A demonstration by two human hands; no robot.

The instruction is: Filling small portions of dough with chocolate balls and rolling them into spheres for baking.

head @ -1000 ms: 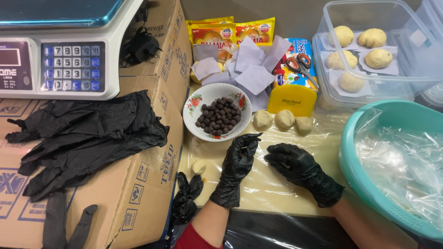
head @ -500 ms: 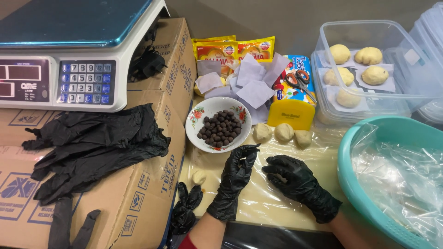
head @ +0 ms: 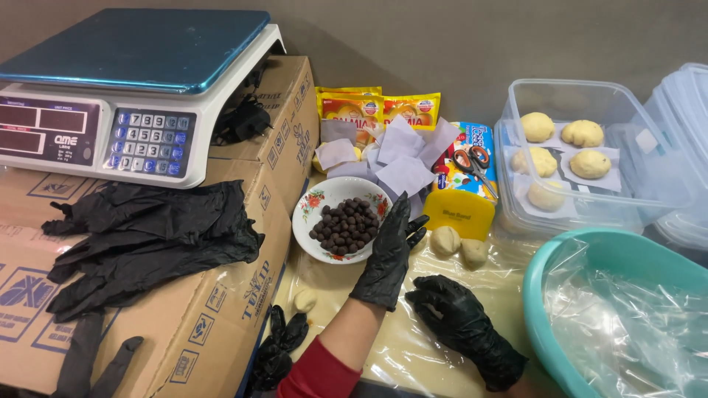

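1. Head view: open room on the plastic-covered surface (head: 346,284) is hemmed by a cardboard box (head: 221,309) at 9 o'clock and a teal basin (head: 542,295) at 3 o'clock.
2. The bowl (head: 310,214), floral-rimmed and white, is heaped with dark brown balls (head: 345,225).
3. The left hand (head: 387,247), its grip open and flat, is laid at the bowl's 3 o'clock edge; nothing is held.
4. The right hand (head: 450,317) is curled on the surface; whether anything is held cannot be told.
5. Two dough balls (head: 445,240) are counted at 12 o'clock of the right hand.

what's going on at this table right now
A person in black gloves is working with dough on a plastic-covered table. The left hand reaches to the rim of a floral bowl of small dark brown balls, fingers extended. The right hand rests cupped on the plastic sheet. Two dough balls lie just beyond, and more sit on paper squares in a clear container. A scale stands on cardboard boxes.
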